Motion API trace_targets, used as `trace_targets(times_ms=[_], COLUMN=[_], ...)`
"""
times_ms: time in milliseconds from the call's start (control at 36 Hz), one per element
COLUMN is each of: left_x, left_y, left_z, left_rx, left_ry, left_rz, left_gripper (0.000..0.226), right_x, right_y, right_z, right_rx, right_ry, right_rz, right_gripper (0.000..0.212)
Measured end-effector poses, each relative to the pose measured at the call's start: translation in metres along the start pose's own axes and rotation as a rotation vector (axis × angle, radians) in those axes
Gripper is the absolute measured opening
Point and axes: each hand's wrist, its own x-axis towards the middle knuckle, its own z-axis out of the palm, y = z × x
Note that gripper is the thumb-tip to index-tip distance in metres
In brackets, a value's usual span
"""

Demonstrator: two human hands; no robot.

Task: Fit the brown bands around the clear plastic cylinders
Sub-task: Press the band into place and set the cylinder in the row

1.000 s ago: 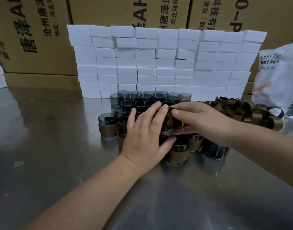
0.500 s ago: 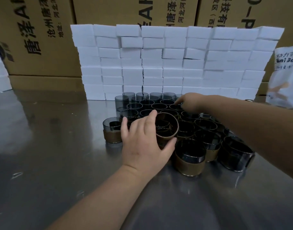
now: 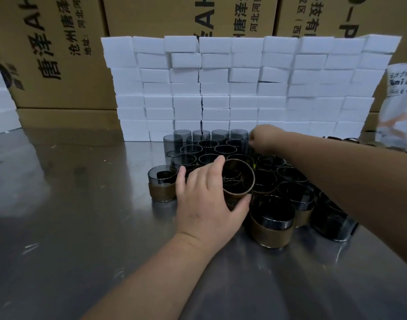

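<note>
Several smoky clear plastic cylinders [image 3: 191, 151] stand packed together on the steel table [image 3: 66, 204]. Some near ones wear a brown band, like the cylinder at the left [image 3: 162, 184] and the one in front [image 3: 272, 224]. My left hand [image 3: 207, 199] holds a loose brown band [image 3: 238, 179] between thumb and fingers, just above the cluster. My right hand [image 3: 263, 139] reaches to the back rows, its fingers curled at a bare cylinder [image 3: 239, 138]; the grip itself is hidden.
A wall of white foam blocks [image 3: 244, 88] stands right behind the cylinders, with cardboard boxes [image 3: 59, 54] beyond it. A printed plastic bag [image 3: 401, 107] lies at the far right, and loose brown bands [image 3: 350, 140] peek out behind my right forearm.
My right hand has let go of the band and moved back to the far rows of cylinders. My left hand keeps the band, now standing open as a ring. The view shifted closer.
</note>
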Motion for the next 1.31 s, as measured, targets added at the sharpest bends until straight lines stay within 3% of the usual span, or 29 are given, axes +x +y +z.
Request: trace_targets(times_ms=[194, 333, 417, 583, 778, 917, 1056, 1167, 1306], left_x=[0.0, 0.0, 0.001, -0.001, -0.005, -0.009, -0.012, -0.014, -0.016], left_y=[0.002, 0.005, 0.007, 0.013, 0.029, 0.037, 0.045, 0.051, 0.054], left_z=[0.002, -0.003, -0.007, -0.012, -0.025, -0.027, -0.029, -0.03, -0.033], left_rx=[-0.087, -0.153, -0.154, -0.177, -0.384, -0.398, -0.461, -0.505, -0.529], left_ry=[0.078, 0.154, 0.167, 0.177, 0.17, 0.173, 0.185, 0.163, 0.096], left_rz=[-0.013, 0.101, 0.146, 0.12, 0.108, 0.153, 0.077, -0.028, -0.087], left_gripper=[0.069, 0.078, 0.069, 0.067, 0.07, 0.061, 0.059, 0.065, 0.071], right_x=[-0.021, -0.067, -0.107, -0.18, -0.207, -0.218, -0.227, -0.232, -0.239], right_y=[0.008, 0.005, 0.0, -0.008, -0.022, -0.029, -0.036, -0.04, -0.045], right_z=[-0.039, -0.053, -0.053, -0.033, -0.004, 0.007, 0.013, 0.015, 0.012], right_rx=[0.457, 0.946, 1.399, 1.94, 1.801, 1.714, 1.618, 1.687, 1.591], right_ry=[0.358, 0.525, 0.501, 0.473, 0.581, 0.529, 0.514, 0.391, 0.224], right_rz=[0.061, 0.112, 0.136, 0.284, 0.222, 0.077, 0.024, -0.016, -0.096], right_gripper=[0.026, 0.023, 0.023, 0.027, 0.028, 0.033, 0.036, 0.019, 0.082])
